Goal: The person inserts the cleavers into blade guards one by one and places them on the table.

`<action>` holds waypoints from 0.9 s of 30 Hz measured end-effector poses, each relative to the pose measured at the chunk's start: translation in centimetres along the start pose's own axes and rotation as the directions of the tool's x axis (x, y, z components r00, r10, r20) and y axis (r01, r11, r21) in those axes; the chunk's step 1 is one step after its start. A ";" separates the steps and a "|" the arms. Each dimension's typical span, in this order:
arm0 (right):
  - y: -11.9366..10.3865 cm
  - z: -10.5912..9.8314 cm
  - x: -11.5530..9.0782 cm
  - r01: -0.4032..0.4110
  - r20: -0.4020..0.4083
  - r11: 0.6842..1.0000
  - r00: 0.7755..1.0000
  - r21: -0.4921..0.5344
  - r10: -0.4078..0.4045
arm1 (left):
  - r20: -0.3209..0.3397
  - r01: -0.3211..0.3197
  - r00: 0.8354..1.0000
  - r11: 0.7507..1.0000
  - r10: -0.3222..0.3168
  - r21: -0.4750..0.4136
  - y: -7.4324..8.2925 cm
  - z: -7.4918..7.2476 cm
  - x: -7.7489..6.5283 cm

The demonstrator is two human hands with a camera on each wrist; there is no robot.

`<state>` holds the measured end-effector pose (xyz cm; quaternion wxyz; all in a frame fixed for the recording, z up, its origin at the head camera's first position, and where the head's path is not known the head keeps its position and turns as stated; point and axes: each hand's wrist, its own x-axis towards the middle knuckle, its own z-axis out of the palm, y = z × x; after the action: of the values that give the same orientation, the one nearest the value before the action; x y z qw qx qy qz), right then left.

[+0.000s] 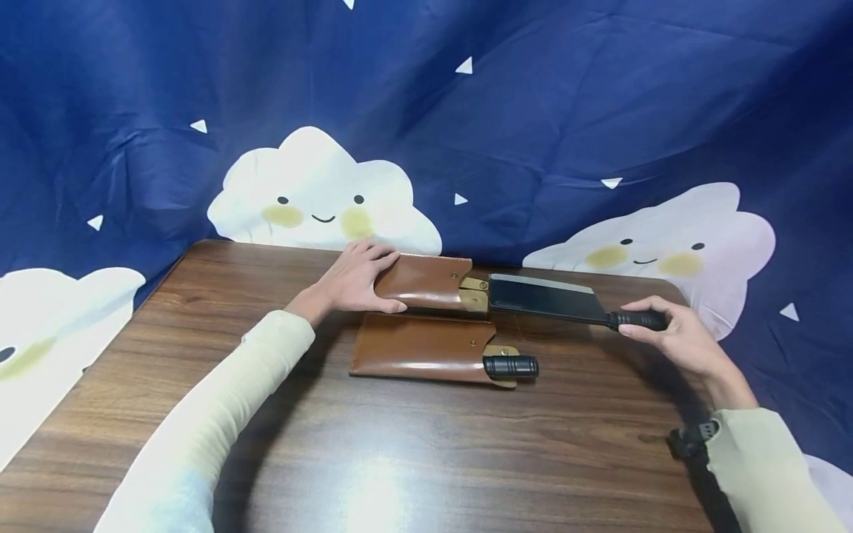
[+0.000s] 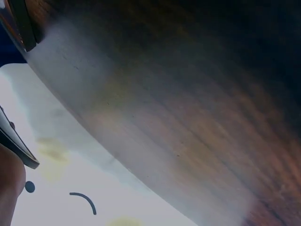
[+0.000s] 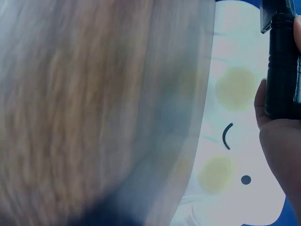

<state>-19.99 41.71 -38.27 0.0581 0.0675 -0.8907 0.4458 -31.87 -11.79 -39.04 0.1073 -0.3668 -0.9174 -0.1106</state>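
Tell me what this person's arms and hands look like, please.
The left hand and right hand wear no gloves. Both arms have long, pale cream sleeves; the left sleeve turns whitish-blue lower down. A small black strap or device, too unclear to identify, shows beside the right sleeve.

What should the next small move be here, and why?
Probably ease the cleaver blade-first into the far brown sheath: the right hand grips it by its handle, the blade's end points at the sheath's mouth, and the left hand holds the sheath. The near brown sheath already has a black handle sticking out.
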 end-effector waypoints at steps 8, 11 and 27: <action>-1.2 0.6 0.3 0.052 -0.004 0.992 0.999 -0.111 -0.053 | -0.012 0.003 1.000 1.000 -0.004 -0.017 0.5 -0.1 -0.8; -1.6 1.0 0.4 0.066 -0.001 0.993 0.998 -0.099 -0.066 | -0.006 0.009 1.000 1.000 -0.009 -0.019 0.7 -0.2 -1.0; -2.3 2.7 0.8 0.158 -0.028 0.981 0.986 -0.117 -0.162 | -0.022 0.008 1.000 1.000 -0.008 -0.028 0.8 -0.1 -1.6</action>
<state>-20.45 38.16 -37.96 0.1141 0.1272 -0.9051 0.3894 -30.14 -12.30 -39.29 0.1117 -0.3634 -0.9160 -0.1279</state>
